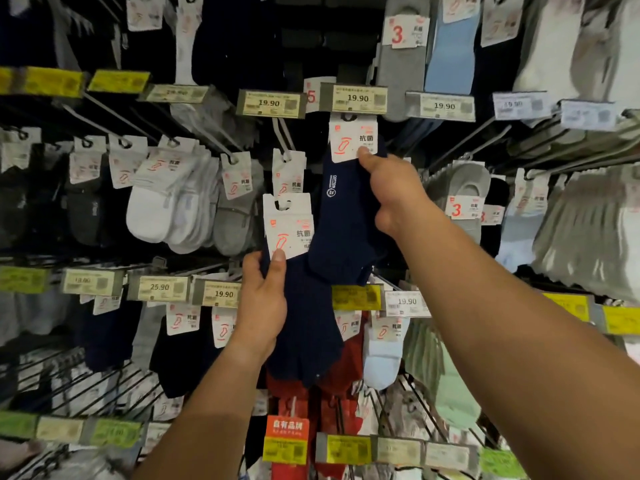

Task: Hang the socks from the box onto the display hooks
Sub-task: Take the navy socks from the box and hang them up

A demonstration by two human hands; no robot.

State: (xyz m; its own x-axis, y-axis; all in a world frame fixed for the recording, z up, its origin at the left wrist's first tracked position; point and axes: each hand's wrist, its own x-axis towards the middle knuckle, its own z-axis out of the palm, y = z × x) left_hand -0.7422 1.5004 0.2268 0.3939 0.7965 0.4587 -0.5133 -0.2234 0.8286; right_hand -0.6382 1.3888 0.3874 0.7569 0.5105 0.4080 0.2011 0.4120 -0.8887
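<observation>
The view faces a sock display wall with rows of wire hooks and price labels.

At the left, a pack of white socks [152, 209] hangs from a hook, with a grey pack [235, 216] just beside it on the right. Below them, a price label reading 25.90 [160, 287] sits on the lower rail, next to a label reading 19.90 [221, 294].

Left of centre, the left hand [264, 303] is raised with the thumb on the front of a navy sock pack [298, 327]. The thumb presses the lower edge of the white header card [289, 221] and the fingers curl behind the fabric, so the hand grips the pack. The hanger slot in this card sits below the hook and is not engaged with it. A second white card [289, 171] hangs on the display hook [284, 135] just above.

Right of centre, the right hand [398, 199] holds a second navy sock pack [346, 223]. The thumb tip pinches the lower right corner of its header card [353, 142]; the remaining fingers curl around the sock's right edge. The top of this card is level with the 19.90 price label [356, 98]; whether its slot is on the hook cannot be told.

At the right, a grey low-cut pack [467, 188] with a "3" sticker hangs near pale green socks [450, 375] below.
</observation>
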